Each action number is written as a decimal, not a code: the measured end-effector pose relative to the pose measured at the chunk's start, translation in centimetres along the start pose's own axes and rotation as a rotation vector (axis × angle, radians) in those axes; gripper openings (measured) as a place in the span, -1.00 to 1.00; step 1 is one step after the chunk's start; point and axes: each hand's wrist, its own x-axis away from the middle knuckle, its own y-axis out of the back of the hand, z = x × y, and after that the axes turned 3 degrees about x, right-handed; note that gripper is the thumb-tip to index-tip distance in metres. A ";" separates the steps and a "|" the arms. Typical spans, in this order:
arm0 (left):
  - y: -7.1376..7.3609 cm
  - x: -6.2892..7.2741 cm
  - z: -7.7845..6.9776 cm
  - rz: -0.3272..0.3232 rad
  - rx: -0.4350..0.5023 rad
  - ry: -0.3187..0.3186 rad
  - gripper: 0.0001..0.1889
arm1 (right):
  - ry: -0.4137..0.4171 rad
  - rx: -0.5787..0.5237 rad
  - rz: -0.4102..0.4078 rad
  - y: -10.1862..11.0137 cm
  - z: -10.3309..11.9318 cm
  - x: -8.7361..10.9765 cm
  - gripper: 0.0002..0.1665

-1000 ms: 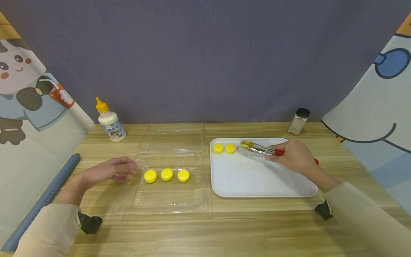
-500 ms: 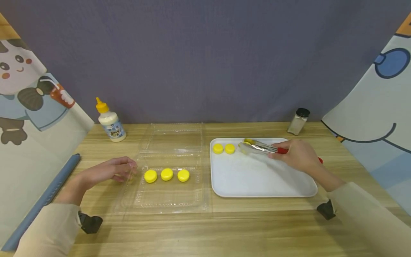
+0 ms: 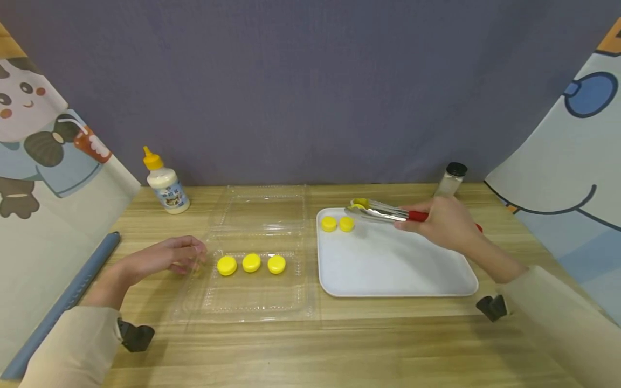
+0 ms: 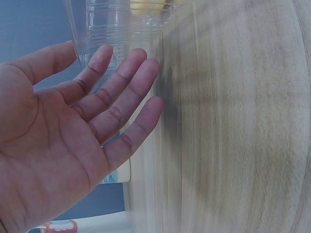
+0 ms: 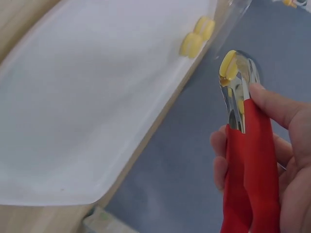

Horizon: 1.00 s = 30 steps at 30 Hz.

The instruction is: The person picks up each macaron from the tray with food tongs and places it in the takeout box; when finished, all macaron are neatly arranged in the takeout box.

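Note:
My right hand (image 3: pixel 443 225) grips red-handled metal tongs (image 3: pixel 388 212). Between the tongs' tips is a yellow macaron (image 5: pixel 228 65), raised above the white tray's far edge. Two more yellow macarons (image 3: pixel 337 223) sit side by side in the far left corner of the white tray (image 3: pixel 393 269). At the left, an unfolded clear plastic box (image 3: pixel 257 302) contains three yellow macarons (image 3: pixel 251 263) in a row. My left hand (image 3: pixel 167 257) is at the box's left edge, fingers fairly straight and spread in the left wrist view, thumb and index tips at the plastic rim.
A white squeeze bottle with a yellow nozzle (image 3: pixel 166 183) stands at the back left. The jar with a black lid (image 3: pixel 450 180) is at the back right, partly behind my right hand. A grey-blue roll (image 3: pixel 60 307) lies along the table's left side.
The tongs first shift slightly right around the third macaron on the tray, then lift it up and to the left. My left hand and the box stay in place.

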 end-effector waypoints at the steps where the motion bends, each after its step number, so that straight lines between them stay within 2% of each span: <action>1: 0.0 0.0 0.0 -0.002 0.002 0.001 -0.55 | 0.004 -0.005 0.007 0.1 0.5 -0.1 -0.37; 8: 0.0 0.1 0.1 -0.003 0.010 -0.002 -0.56 | 0.055 -0.033 0.044 0.5 3.9 -0.8 -0.44; 13: 0.1 0.1 0.2 0.000 0.012 -0.008 -0.57 | 0.121 -0.033 0.053 0.4 6.6 -1.4 -0.48; 17: 0.1 0.0 0.3 0.001 0.016 -0.007 -0.57 | 0.180 0.011 0.047 0.0 8.6 -2.0 -0.50; 22: 0.2 0.0 0.2 0.003 0.020 -0.006 -0.56 | 0.233 -0.010 0.062 -0.9 11.1 -2.6 -0.52; 30: 0.2 0.0 0.2 0.004 0.017 -0.011 -0.57 | 0.305 -0.038 0.138 -2.1 15.1 -3.2 -0.47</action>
